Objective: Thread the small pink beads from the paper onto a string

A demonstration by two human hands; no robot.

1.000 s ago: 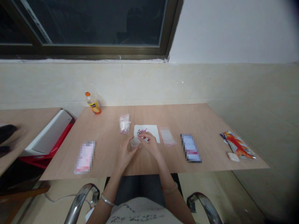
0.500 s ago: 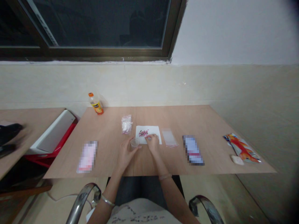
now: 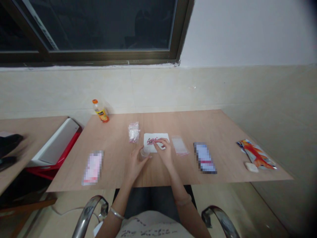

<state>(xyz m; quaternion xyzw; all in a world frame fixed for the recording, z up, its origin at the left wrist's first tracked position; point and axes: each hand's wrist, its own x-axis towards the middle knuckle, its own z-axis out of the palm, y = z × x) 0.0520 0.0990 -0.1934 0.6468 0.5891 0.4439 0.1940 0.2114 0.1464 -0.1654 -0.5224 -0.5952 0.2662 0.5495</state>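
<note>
My left hand [image 3: 136, 162] is wrapped round a small clear plastic cup [image 3: 145, 151], tilted at the near left edge of a sheet of white paper [image 3: 162, 137]. On the paper lies a pile of tiny pink, red and dark pieces [image 3: 150, 141], too small to name surely. My right hand [image 3: 164, 150] reaches over the paper, thumb and forefinger pinched together at the pile's right edge. Whatever is between those fingertips is too small to make out. Just right of the paper lies a flat clear plastic bag [image 3: 179, 145].
A stack of small clear bags [image 3: 134, 132] lies behind the cup. Blurred-out phone-like objects sit left [image 3: 92, 167] and right [image 3: 205, 158]. An orange-capped bottle [image 3: 101, 111] stands at the back left. A goldfish-patterned packet [image 3: 259, 155] and a white lump [image 3: 252, 167] lie far right.
My right hand has shifted slightly right and up, its fingertips still at the pile. My left hand and the cup have moved a little to the right.
</note>
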